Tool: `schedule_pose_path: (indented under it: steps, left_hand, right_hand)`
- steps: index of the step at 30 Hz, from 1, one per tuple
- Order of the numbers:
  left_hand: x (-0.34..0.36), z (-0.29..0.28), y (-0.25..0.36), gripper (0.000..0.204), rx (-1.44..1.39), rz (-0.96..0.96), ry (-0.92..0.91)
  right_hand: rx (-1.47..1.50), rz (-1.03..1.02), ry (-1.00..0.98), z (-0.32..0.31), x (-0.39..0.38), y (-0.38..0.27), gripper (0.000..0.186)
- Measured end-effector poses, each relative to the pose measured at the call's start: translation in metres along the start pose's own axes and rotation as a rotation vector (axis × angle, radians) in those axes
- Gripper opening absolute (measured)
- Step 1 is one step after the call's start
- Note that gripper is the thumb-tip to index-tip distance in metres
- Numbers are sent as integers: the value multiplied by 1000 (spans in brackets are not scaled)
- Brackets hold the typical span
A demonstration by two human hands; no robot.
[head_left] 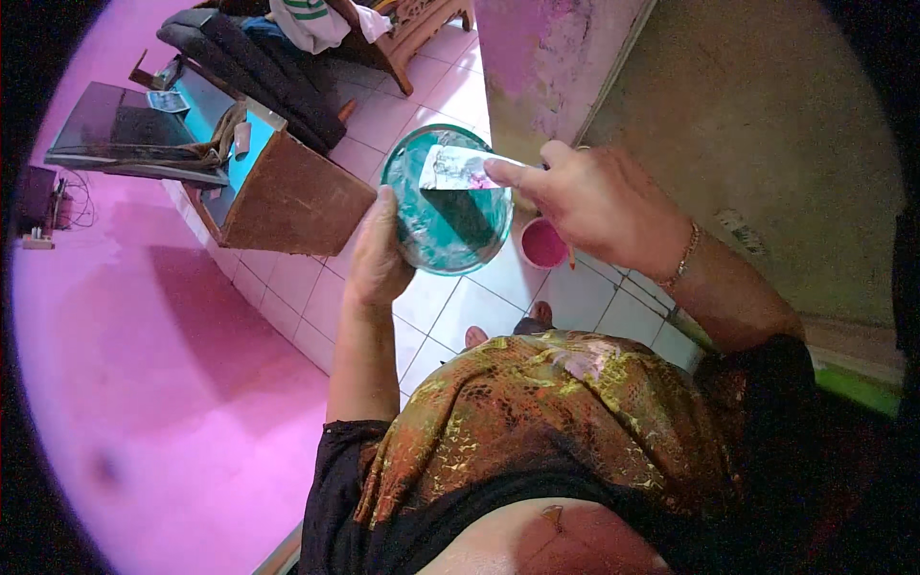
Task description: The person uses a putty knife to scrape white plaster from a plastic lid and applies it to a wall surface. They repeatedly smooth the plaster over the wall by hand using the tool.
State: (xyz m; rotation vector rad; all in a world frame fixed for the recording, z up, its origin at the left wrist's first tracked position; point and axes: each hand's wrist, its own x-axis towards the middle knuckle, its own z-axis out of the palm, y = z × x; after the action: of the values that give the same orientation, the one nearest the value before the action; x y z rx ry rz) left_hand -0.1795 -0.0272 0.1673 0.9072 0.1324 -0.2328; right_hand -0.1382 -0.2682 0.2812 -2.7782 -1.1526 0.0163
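My left hand grips the left edge of a round green lid, with the thumb over its rim. Whitish, putty-like smears cover parts of the lid's upper face. Above it, my right hand holds a putty knife, its forefinger stretched along the blade. The wide blade is coated in pale paste with a small pink spot, and it casts a dark shadow on the lid. Whether the blade touches the lid I cannot tell. The knife's handle is mostly hidden in my right hand.
A pink pot with a thin orange stick beside it stands on the tiled floor near my feet. At left, a cabinet bears a flat screen. Behind are dark cushions; a patchy wall rises ahead.
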Motion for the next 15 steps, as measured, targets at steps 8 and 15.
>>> schedule_pose_path:
  steps: [8,15]
  left_hand:
    - [-5,1,-2,53,-31,76,122]
    - [0,-2,-2,55,15,96,79]
  right_hand:
    - [30,-4,-125,16,-16,30,34]
    - [400,17,-170,0,-15,29,37]
